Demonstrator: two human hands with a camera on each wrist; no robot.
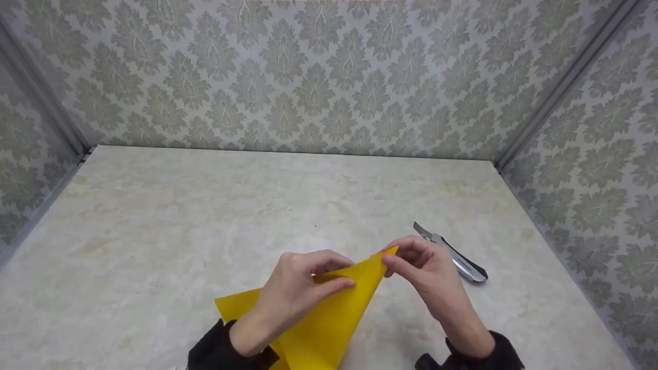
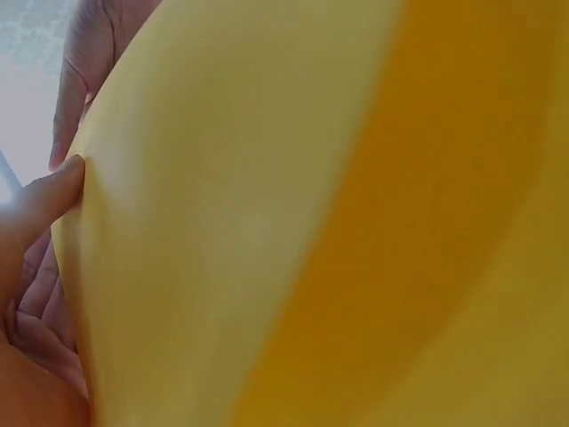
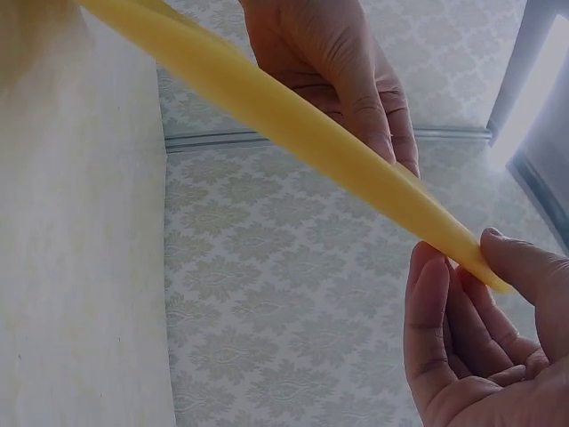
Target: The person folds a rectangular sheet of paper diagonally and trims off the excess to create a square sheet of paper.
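A sheet of yellow paper [image 1: 336, 324] is held up over the near part of the table, bent over so that it narrows to a pointed corner. My left hand [image 1: 293, 290] pinches its upper edge between thumb and fingers. At the pointed tip, my right hand [image 1: 434, 280] grips the corner with thumb and fingertips. In the left wrist view the yellow paper [image 2: 213, 222] fills most of the picture, with a darker band across it. Seen nearly edge-on in the right wrist view, the paper [image 3: 293, 129] slopes down to my right thumb [image 3: 520, 262].
A grey and black utility knife [image 1: 465, 264] lies on the table just right of my right hand, its blade [image 1: 422, 230] out and pointing away to the left. The pale marbled table [image 1: 180, 205] is bounded by patterned wall panels [image 1: 318, 77] at the back and sides.
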